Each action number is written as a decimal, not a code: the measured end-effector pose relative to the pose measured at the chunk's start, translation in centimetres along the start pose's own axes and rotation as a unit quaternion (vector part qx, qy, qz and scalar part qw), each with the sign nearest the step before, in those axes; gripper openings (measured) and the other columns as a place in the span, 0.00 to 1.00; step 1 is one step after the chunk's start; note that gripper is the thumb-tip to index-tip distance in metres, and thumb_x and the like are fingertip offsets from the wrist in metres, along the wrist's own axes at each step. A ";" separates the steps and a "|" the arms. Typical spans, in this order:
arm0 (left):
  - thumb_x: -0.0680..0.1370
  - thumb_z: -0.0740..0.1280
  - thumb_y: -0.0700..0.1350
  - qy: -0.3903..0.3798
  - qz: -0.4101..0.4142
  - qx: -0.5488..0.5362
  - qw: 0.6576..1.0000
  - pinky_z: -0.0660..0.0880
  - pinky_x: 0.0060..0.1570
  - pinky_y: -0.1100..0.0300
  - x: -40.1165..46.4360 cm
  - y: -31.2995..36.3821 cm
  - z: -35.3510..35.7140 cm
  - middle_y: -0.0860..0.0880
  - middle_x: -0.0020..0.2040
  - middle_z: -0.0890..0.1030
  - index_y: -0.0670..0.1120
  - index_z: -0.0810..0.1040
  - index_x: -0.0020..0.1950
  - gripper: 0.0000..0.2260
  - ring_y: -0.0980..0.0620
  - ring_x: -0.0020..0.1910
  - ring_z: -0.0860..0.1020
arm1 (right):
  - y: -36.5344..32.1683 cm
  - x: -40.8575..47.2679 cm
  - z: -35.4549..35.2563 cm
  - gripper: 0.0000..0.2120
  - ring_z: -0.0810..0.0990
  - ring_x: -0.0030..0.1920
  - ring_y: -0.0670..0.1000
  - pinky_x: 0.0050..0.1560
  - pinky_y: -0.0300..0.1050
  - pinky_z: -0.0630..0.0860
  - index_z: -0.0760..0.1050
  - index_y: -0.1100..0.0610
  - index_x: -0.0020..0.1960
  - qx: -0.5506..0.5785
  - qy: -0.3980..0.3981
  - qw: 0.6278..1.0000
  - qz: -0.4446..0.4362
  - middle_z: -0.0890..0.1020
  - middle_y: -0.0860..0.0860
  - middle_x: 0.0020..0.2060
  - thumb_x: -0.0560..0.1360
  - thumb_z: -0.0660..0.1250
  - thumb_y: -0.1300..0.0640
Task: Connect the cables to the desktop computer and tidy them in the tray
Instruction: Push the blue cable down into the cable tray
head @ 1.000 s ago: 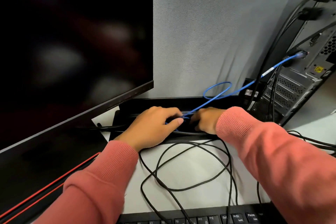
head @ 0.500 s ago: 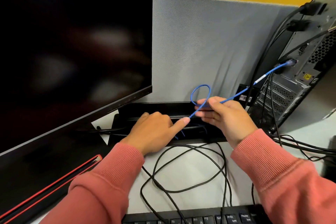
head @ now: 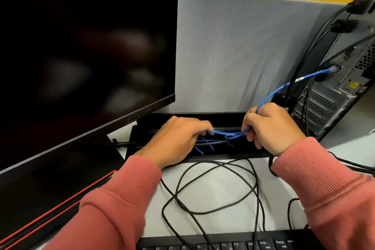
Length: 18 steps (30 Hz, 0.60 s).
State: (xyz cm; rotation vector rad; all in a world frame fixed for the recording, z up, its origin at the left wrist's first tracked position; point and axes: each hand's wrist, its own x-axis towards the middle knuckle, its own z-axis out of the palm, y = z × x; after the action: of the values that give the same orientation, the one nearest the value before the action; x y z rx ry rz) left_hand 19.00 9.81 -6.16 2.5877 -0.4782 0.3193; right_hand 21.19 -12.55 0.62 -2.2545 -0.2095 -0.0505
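A blue network cable (head: 282,87) runs from a port on the back of the desktop computer (head: 341,83) down to a black cable tray (head: 203,116) at the rear of the desk. My right hand (head: 272,126) grips the blue cable just above the tray's right part. My left hand (head: 176,138) reaches into the tray and pinches a folded stretch of the same cable at its fingertips. More blue loops lie inside the tray between my hands, beside a black cable.
A large dark monitor (head: 81,57) fills the left. Loose black cables (head: 219,186) coil on the white desk in front of the tray. A black keyboard (head: 223,243) lies at the near edge. Several black cables hang from the computer's back. A grey partition stands behind.
My right hand has come back down to the tray with the blue cable, and the raised loop has been flattened between both hands. My left hand stays in the tray.
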 end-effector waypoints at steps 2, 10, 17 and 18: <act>0.80 0.60 0.41 -0.005 -0.014 0.010 1.000 0.77 0.55 0.53 0.0 0.1 0.0 0.59 0.53 0.83 0.61 0.79 0.62 0.18 0.55 0.54 0.80 | 0.2 0.1 -0.3 0.16 0.72 0.20 0.53 0.24 0.38 0.68 0.78 0.62 0.32 0.006 -0.032 0.999 0.003 0.78 0.56 0.22 0.77 0.62 0.62; 0.81 0.59 0.40 -0.070 -0.062 0.185 0.978 0.69 0.57 0.48 1.1 1.3 0.6 0.47 0.56 0.85 0.63 0.76 0.71 0.24 0.42 0.57 0.80 | 0.6 1.3 2.1 0.14 0.75 0.22 0.48 0.27 0.41 0.78 0.75 0.62 0.36 0.213 -0.023 0.977 0.016 0.78 0.57 0.28 0.80 0.67 0.61; 0.84 0.62 0.51 -0.086 -0.103 0.155 0.979 0.68 0.50 0.52 1.5 1.2 0.7 0.50 0.50 0.85 0.54 0.85 0.55 0.11 0.45 0.46 0.79 | 3.2 2.0 3.7 0.02 0.83 0.41 0.49 0.49 0.43 0.79 0.85 0.56 0.43 -0.008 -0.043 0.999 0.007 0.86 0.51 0.37 0.72 0.76 0.62; 0.83 0.64 0.52 -0.072 -0.111 0.154 0.979 0.67 0.46 0.54 1.5 1.2 0.8 0.50 0.48 0.84 0.54 0.85 0.54 0.10 0.46 0.43 0.77 | 3.2 2.0 3.9 0.02 0.84 0.42 0.48 0.50 0.41 0.78 0.85 0.55 0.44 -0.053 -0.029 0.998 0.001 0.86 0.50 0.38 0.73 0.76 0.60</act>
State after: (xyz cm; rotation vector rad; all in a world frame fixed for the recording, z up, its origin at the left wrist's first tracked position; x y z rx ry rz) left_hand 19.99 8.01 -5.86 2.9460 -0.1939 0.1366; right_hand 23.53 -11.29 -4.10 -2.3637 -0.2416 0.0055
